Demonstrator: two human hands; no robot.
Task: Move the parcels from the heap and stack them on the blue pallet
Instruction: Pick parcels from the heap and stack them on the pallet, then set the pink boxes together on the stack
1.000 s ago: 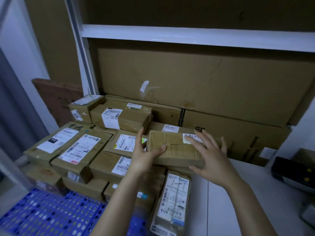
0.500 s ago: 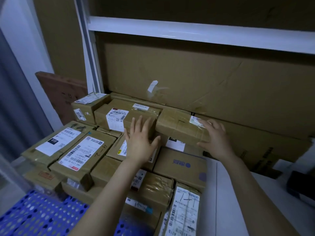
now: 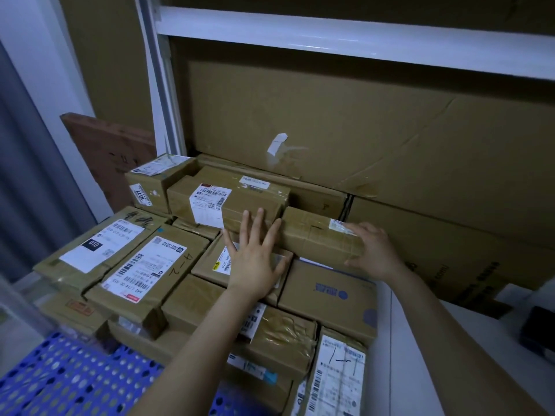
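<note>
A stack of taped brown parcels (image 3: pixel 144 265) covers the far part of the blue perforated pallet (image 3: pixel 69 382). A long brown parcel (image 3: pixel 315 235) with a small barcode label lies on top at the back right, beside a labelled parcel (image 3: pixel 228 199). My right hand (image 3: pixel 372 250) holds the long parcel's right end, fingers over its top and thumb at its front. My left hand (image 3: pixel 255 259) lies flat with fingers spread; its fingertips touch the long parcel's left end and the labelled parcel.
Large flat cardboard sheets (image 3: pixel 360 130) lean against the white-framed wall behind the stack. A brown board (image 3: pixel 108 151) stands at the back left. A white surface (image 3: pixel 420 355) runs along the right, with a dark object (image 3: pixel 537 334) at its edge.
The long parcel went from in front of me up and back onto the top of the stack at the right. My left hand let go and flattened beside it.
</note>
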